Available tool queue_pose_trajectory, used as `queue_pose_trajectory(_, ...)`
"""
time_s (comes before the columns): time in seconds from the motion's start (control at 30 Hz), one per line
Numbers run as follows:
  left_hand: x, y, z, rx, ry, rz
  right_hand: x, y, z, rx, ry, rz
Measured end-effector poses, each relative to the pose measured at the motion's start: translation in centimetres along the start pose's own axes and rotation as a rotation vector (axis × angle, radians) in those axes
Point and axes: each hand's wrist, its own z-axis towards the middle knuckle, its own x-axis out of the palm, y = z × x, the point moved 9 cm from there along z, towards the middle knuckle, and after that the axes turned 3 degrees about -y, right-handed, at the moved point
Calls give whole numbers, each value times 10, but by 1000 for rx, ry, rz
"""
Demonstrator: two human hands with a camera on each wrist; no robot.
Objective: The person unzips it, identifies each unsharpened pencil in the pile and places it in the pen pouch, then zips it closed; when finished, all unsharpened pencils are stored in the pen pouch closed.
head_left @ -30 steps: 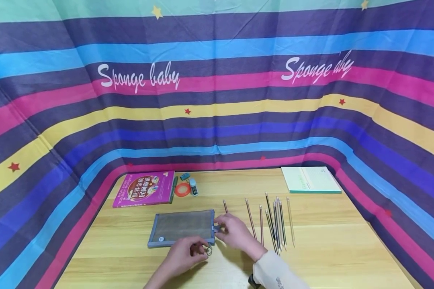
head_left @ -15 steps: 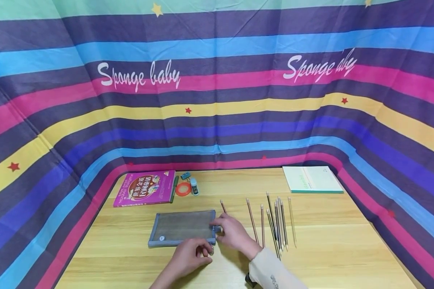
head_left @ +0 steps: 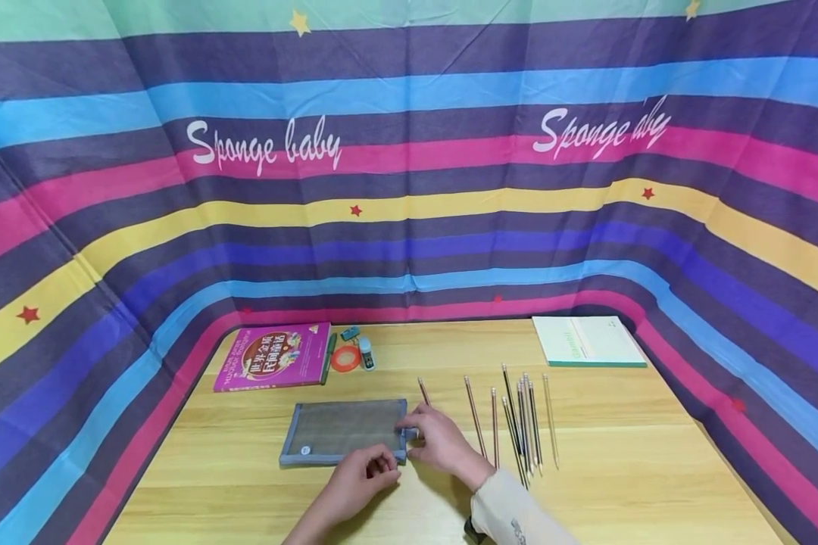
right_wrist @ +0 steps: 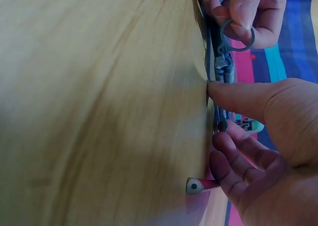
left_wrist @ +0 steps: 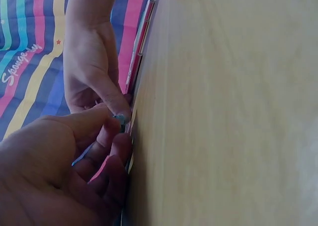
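A grey mesh zip pouch (head_left: pixel 341 424) lies flat on the table. My left hand (head_left: pixel 363 477) is at its near right corner, thumb and forefinger pinching a metal ring (right_wrist: pixel 239 50) on the zipper, best seen in the right wrist view. My right hand (head_left: pixel 443 443) holds the pouch's right end beside a small tab (head_left: pixel 411 434), with the thumb (right_wrist: pixel 243 98) on the near edge and the other fingers curled at the far side. One reddish pencil (head_left: pixel 423 390) lies just beyond the right hand, partly hidden by it.
Several pencils (head_left: pixel 532 424) lie to the right of my right hand. A pink book (head_left: pixel 273 359), red tape roll (head_left: pixel 344 358), small blue-capped bottle (head_left: pixel 366 354) and small blue object (head_left: pixel 350 332) sit at the back left. A pale green notebook (head_left: pixel 589 341) is at the back right.
My left fingers have closed further over the ring, which showed beside them earlier. The right forefinger has shifted left onto the pouch's top. The pouch has hardly moved.
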Motion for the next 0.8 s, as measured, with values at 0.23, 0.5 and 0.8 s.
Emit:
queue_pose_trajectory(0.23, 0, 2, 2, -16, 28, -92, 1, -1, -1, 8, 5, 6)
queue_pose_trajectory(0.5, -2, -6, 1, 33, 23, -198, -2, -1, 0, -6, -33, 24)
queue_pose_trajectory(0.8, -3, -5, 2, 12, 45, -202, -4, -2, 1, 8, -59, 50)
